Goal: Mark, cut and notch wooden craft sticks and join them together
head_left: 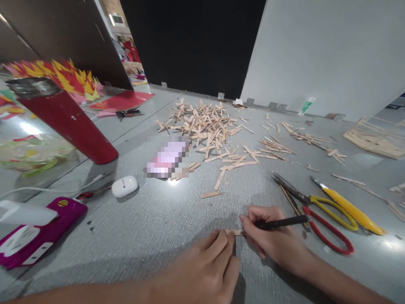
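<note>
My left hand (211,265) presses its fingertips on a small flat wooden stick (233,232) lying on the grey table. Most of that stick is hidden under the fingers. Closed round a black pen (286,221), my right hand (274,238) rests just right of the stick. The pen's tip is hidden by the fingers, near the stick's right end. Beyond both hands lie a loose wooden stick (211,194) and a large heap of such sticks (205,122).
Scissors (311,200) with red and yellow handles and a yellow cutter (351,209) lie to the right. On the left are a red bottle (69,122), a white earbud case (124,186) and a purple box (47,228). A blurred-out phone (167,157) lies ahead.
</note>
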Motion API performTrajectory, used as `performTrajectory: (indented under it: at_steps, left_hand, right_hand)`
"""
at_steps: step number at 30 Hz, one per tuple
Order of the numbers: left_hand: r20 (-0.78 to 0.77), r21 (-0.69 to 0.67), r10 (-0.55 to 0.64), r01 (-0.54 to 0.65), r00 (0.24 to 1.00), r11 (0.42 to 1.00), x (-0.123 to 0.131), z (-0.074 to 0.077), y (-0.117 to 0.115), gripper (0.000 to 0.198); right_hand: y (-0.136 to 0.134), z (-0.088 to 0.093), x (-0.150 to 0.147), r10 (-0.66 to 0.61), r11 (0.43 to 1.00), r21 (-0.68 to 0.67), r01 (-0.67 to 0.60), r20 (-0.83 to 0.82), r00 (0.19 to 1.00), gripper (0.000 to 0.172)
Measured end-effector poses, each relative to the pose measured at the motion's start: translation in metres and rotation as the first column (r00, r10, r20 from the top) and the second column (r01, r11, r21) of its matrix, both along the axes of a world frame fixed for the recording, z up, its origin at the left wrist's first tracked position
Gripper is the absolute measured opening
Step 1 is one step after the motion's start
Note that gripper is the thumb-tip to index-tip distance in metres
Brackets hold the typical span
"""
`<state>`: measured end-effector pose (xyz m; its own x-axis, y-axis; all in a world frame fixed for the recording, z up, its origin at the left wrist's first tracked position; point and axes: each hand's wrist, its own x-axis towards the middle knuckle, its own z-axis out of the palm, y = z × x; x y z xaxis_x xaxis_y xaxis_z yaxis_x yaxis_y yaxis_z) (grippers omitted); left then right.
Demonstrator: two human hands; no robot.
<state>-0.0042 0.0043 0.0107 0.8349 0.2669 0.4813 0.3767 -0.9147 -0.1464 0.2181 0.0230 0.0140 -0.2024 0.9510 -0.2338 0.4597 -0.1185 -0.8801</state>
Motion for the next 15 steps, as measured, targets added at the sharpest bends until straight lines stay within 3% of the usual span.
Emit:
performTrajectory:
  at_steps: [10,15]
  left_hand:
    - [-0.002,0.008,-0.016,0.016,1.0,1.0,-0.0003,0.0001,-0.0012,0.016]
    - [0.015,-0.009,-0.004,0.004,1.0,1.0,-0.0002,-0.003,-0.0015,0.013]
  right_hand:
    - [0.0017,0.0,-0.0013,0.023,1.0,0.005,-0.023,0.014,1.0,0.047]
    - [0.0033,0.0005,0.0003,0.044,0.995,0.082,-0.051,0.084,0.995,0.047]
